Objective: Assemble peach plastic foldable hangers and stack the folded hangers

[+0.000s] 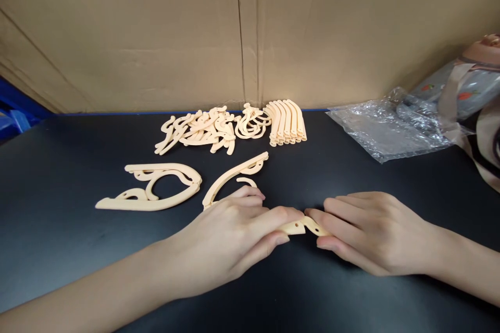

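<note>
Pinched in my left hand (246,229) is a cream plastic hanger arm (294,227), its holed end showing past my fingers. My right hand (369,231) grips a small curved hanger piece (312,226) with a hole in it. The ends of the two pieces meet or nearly meet between my hands. Just beyond my left hand lies a partly hidden folding hanger (230,174) with a hook. Farther left a folded hanger (175,200) rests flat on the table, with its hook curled inside.
At the back of the black table (70,250) lie a loose pile of curved pieces (203,127), several hooks (250,124) and a neat stack of hanger arms (288,122). Back right are a clear plastic bag (383,130) and a strapped bag (469,83). Cardboard (156,36) stands behind.
</note>
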A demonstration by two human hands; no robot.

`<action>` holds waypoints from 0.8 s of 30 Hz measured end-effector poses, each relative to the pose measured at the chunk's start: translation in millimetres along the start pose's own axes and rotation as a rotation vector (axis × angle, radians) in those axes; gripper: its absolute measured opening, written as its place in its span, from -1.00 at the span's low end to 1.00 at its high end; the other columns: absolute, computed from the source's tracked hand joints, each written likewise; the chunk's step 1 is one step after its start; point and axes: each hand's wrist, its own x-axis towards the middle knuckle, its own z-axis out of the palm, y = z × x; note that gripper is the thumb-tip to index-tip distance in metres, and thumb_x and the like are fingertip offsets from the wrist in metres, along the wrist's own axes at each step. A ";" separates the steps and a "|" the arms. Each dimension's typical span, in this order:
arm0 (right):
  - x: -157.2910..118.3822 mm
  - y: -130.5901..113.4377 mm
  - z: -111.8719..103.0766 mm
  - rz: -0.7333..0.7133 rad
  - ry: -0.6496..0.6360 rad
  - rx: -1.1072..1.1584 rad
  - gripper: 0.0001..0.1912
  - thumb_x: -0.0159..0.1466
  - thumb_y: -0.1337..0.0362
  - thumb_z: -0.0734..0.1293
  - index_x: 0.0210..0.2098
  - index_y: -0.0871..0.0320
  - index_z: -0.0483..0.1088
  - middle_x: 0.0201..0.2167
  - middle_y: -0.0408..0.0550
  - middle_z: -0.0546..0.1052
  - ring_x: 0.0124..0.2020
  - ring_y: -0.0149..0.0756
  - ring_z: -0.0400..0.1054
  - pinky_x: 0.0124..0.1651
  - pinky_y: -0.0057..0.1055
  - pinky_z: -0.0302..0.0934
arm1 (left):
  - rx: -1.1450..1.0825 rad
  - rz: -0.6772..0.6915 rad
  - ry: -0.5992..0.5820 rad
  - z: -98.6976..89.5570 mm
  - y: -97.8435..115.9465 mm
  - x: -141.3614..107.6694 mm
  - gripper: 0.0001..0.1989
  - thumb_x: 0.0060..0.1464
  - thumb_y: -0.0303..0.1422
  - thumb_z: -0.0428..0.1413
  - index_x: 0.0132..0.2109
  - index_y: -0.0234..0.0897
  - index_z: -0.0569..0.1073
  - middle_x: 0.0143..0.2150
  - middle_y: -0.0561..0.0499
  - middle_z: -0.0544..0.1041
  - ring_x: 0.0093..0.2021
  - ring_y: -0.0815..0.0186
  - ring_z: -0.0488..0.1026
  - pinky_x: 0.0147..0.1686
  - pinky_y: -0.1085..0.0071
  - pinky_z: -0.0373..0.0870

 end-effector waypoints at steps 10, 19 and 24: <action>-1.1 -0.8 1.8 -0.021 0.010 -0.026 -0.70 0.46 0.27 0.08 -0.21 0.27 0.38 -0.55 -0.15 0.38 -0.60 -0.35 0.17 -0.53 -0.37 0.01 | 0.021 0.003 0.007 -0.3 -0.4 -0.3 -0.74 0.37 -0.37 -0.10 0.13 -0.18 0.35 -0.10 0.00 0.57 -0.19 0.26 0.42 -0.02 0.30 0.27; 1.5 -3.7 -0.5 0.009 0.000 0.006 -0.66 0.47 0.25 0.06 -0.33 0.19 0.36 -0.57 -0.18 0.33 -0.61 -0.36 0.11 -0.53 -0.36 -0.03 | -0.014 0.001 0.012 2.2 -5.1 0.1 -0.76 0.36 -0.37 -0.07 0.10 -0.19 0.37 -0.15 0.00 0.57 -0.25 0.29 0.40 -0.01 0.29 0.25; 3.4 -1.5 -4.4 -0.019 0.021 -0.118 -0.68 0.45 0.22 0.09 -0.28 0.20 0.39 -0.58 -0.18 0.32 -0.62 -0.36 0.10 -0.53 -0.36 -0.06 | -0.006 0.011 0.034 3.0 -4.7 -0.8 -0.74 0.35 -0.39 -0.06 0.12 -0.21 0.37 -0.17 -0.02 0.58 -0.23 0.28 0.43 0.03 0.27 0.25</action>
